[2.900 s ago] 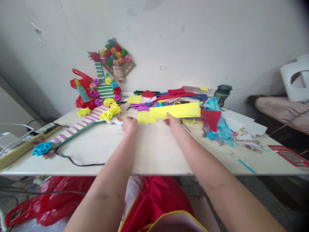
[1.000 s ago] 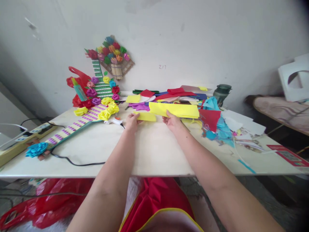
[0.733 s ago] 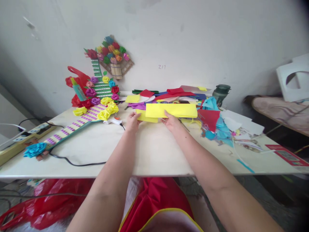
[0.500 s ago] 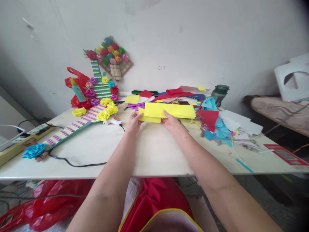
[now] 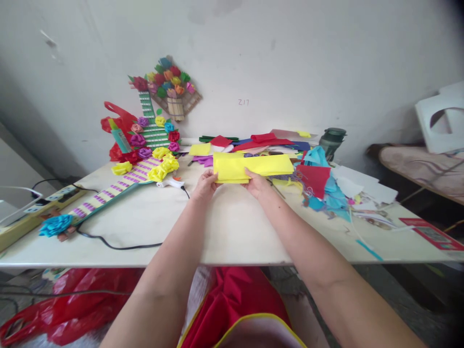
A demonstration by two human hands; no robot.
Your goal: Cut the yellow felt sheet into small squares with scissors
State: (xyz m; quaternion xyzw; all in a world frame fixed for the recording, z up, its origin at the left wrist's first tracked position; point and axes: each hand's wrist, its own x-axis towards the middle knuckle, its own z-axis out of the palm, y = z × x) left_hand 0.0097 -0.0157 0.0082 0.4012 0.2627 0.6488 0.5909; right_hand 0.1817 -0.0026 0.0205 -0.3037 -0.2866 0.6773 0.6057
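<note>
A folded piece of yellow crepe-like sheet (image 5: 253,166) is held above the middle of the table, its long side running left to right. My left hand (image 5: 205,185) pinches its lower left corner. My right hand (image 5: 255,183) grips the lower edge near the middle, thumb in front and fingers hidden behind. The right part of the sheet sticks out past my right hand. Behind it lies a pile of coloured sheets (image 5: 268,141). Whether the material is paper or cloth I cannot tell.
Left stand a flower-decorated panel (image 5: 119,186), a white glue gun (image 5: 170,182) with a black cord, and a power strip (image 5: 43,212). On the right are blue and red scraps (image 5: 315,181), white paper pieces (image 5: 369,183) and a dark green bottle (image 5: 331,143). The table's front edge is near me.
The left flap of the yellow sheet has been folded over and now lines up with the rest. My left hand has shifted slightly right along with it.
</note>
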